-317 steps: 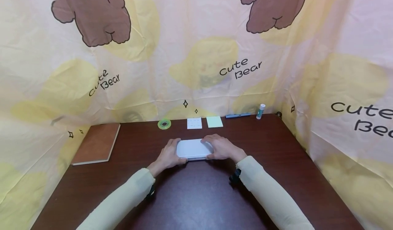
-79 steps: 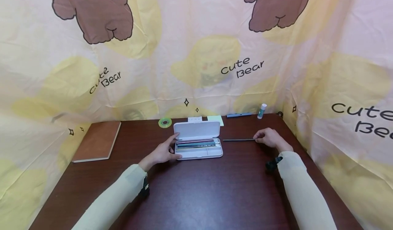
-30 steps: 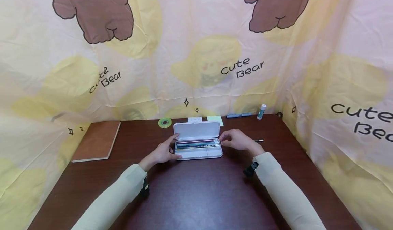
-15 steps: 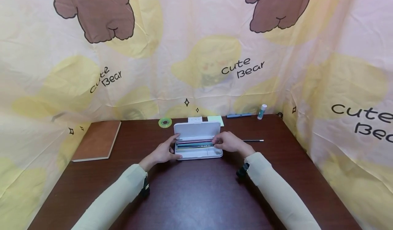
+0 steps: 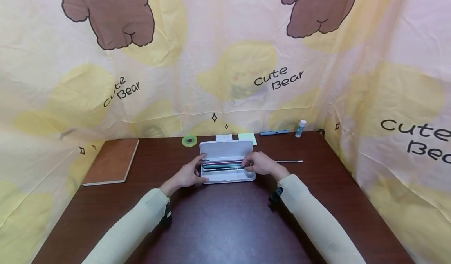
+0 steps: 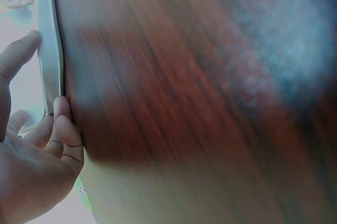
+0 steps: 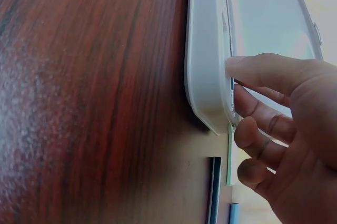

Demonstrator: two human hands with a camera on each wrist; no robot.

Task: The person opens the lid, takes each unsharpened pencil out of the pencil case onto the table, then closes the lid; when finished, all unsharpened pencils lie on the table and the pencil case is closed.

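While the left hand (image 5: 184, 176) grips the opened pencil case (image 5: 222, 176) (to steady it, I judge), the right hand (image 5: 263, 164) pinches a pencil (image 5: 224, 169) between its fingers.

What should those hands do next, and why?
Perhaps lift one of the pencils clear of the open case: the right hand seems to pinch its end, the left hand holds the case, and a dark pencil already lies outside.

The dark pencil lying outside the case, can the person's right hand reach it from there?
Probably yes: the dark pencil lies close beside the right hand, with nothing visible blocking it. But that hand seems to be pinching another pencil in the white case, so it would likely need to let go first.
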